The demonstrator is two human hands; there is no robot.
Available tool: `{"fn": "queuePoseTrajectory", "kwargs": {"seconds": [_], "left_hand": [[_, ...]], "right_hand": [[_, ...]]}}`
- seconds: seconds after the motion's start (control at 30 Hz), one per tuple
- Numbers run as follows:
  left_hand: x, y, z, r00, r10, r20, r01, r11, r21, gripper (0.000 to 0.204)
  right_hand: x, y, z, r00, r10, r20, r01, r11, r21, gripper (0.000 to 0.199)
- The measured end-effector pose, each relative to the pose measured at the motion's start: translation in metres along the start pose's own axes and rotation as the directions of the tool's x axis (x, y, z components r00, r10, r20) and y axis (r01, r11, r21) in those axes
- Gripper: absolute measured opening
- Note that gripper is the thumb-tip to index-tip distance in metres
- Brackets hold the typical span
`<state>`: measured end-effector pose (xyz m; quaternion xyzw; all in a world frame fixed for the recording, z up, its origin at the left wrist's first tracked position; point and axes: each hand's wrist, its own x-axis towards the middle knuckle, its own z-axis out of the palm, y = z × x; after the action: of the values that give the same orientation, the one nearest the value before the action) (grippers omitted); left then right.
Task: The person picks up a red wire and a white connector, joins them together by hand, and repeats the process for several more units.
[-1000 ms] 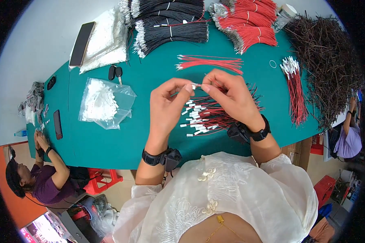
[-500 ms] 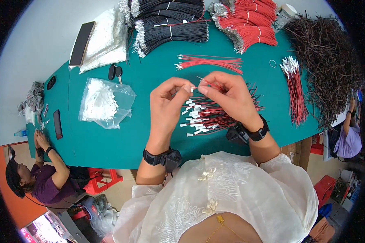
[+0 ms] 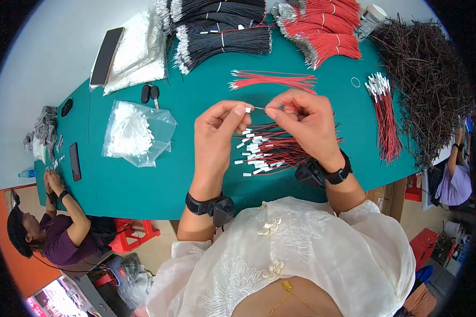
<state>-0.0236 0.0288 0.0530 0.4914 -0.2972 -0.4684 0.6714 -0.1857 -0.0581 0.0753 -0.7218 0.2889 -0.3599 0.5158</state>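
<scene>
The left hand (image 3: 217,132) pinches one white connector (image 3: 248,110); the right hand (image 3: 304,119) pinches one red wire (image 3: 280,104) touching it, above the finished pile (image 3: 272,150). Left of this pile lies one clear bag (image 3: 137,133); beyond it, two keys (image 3: 150,93).

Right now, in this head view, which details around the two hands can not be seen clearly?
- Small white connector at the left hand: too small to show whether the wire end is seated.
- Thin wire under the right hand: its fingers cover most of it.
- Finished wire pile: partly hidden behind both hands.
- Dark wire heap: bent and dim at the fisheye rim.
</scene>
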Motion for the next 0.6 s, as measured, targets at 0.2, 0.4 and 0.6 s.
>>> {"fn": "queuePoseTrajectory", "kwargs": {"seconds": [0.2,0.4,0.6], "left_hand": [[0.0000,-0.0017,-0.0007,1.000,0.008,0.007,-0.008,0.999,-0.037,0.016],[-0.0003,-0.0003,-0.0013,1.000,0.010,0.007,-0.010,1.000,-0.007,0.017],[-0.0016,0.0005,-0.0039,1.000,0.004,0.020,-0.005,1.000,0.008,0.017]], "right_hand": [[-0.0017,-0.0008,-0.0010,1.000,-0.015,0.000,0.015,1.000,-0.010,0.004],[-0.0004,-0.0014,-0.0021,1.000,-0.026,-0.001,0.026,0.998,-0.057,0.005],[-0.0002,-0.0020,-0.0016,1.000,0.011,0.011,-0.010,1.000,-0.026,0.005]]}}
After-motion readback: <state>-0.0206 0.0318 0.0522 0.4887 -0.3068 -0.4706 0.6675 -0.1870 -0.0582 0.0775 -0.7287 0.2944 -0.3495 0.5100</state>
